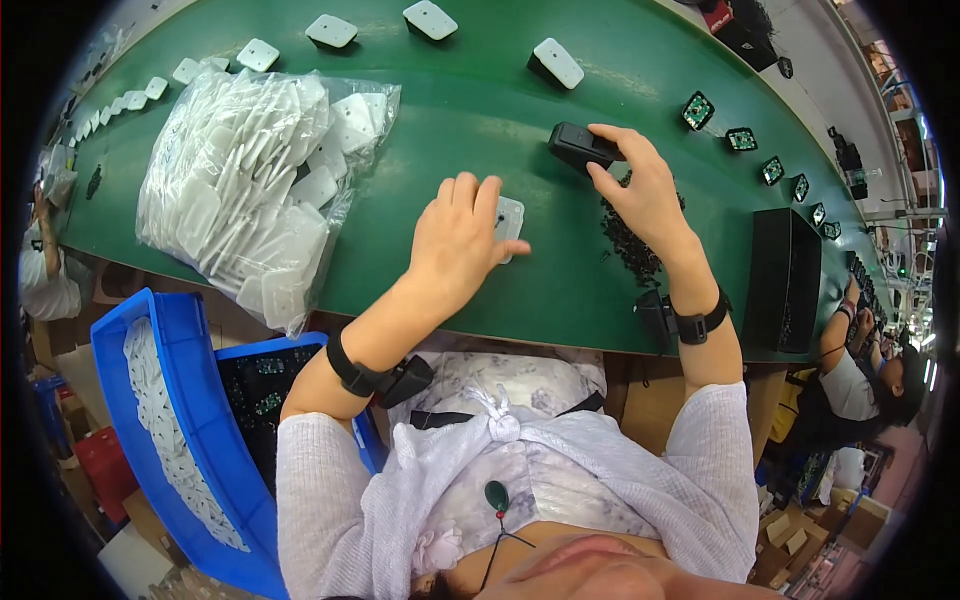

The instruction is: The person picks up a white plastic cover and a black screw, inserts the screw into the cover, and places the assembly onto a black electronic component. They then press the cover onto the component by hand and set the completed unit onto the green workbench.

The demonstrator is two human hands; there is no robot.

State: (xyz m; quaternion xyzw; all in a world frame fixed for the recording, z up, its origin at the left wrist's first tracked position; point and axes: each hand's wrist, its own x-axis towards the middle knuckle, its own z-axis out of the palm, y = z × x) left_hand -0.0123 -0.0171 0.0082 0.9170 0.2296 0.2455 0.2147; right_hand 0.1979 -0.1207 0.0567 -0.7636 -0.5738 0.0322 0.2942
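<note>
My right hand (645,190) grips the near right end of a black plastic case (578,145) between thumb and fingers; the case rests on or just above the green table (450,130). To its left, my left hand (455,235) lies over a white plastic plate (512,222) with small holes. Its fingers are stretched out and the thumb stands apart; the hand hides part of the plate, and I cannot tell whether it presses on it. Beside my right wrist spreads a pile of small black parts (632,240).
At left lies a clear bag (240,180) full of white plates. White-topped cases (557,63) line the far edge; green circuit boards in black cases (698,110) curve along the right. A black bin (785,280) stands right, a blue crate (190,430) lower left. Another person (865,380) works at right.
</note>
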